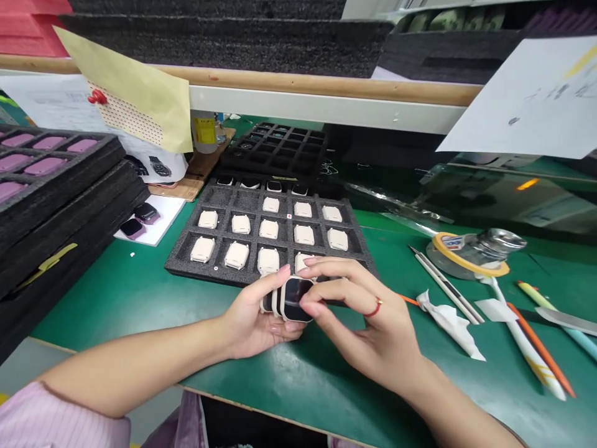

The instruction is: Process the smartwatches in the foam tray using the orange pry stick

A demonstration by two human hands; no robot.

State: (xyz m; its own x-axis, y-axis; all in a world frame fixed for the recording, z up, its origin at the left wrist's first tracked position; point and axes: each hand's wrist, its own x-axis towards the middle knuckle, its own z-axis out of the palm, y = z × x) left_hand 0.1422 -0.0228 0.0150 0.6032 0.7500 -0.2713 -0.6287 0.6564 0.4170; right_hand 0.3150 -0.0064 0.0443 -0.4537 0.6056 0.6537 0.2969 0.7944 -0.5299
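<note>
My left hand (pixel 254 320) is closed around a small stack of cream watch bodies (pixel 289 300) with dark screens, held on edge just in front of a black foam tray (pixel 184 252). My right hand (pixel 368 323), with a red ring, pinches the front watch body of the stack between thumb and fingers. The tray's cells hold several cream watch bodies (pixel 237 254) lying face down.
Stacked black foam trays with purple watch bodies (pixel 44 165) stand at the left. A second black tray (pixel 275 146) lies behind. At the right lie a tape roll (pixel 466 255), tweezers (pixel 445 285), crumpled paper (pixel 450 320) and pens (pixel 536 342) on the green mat.
</note>
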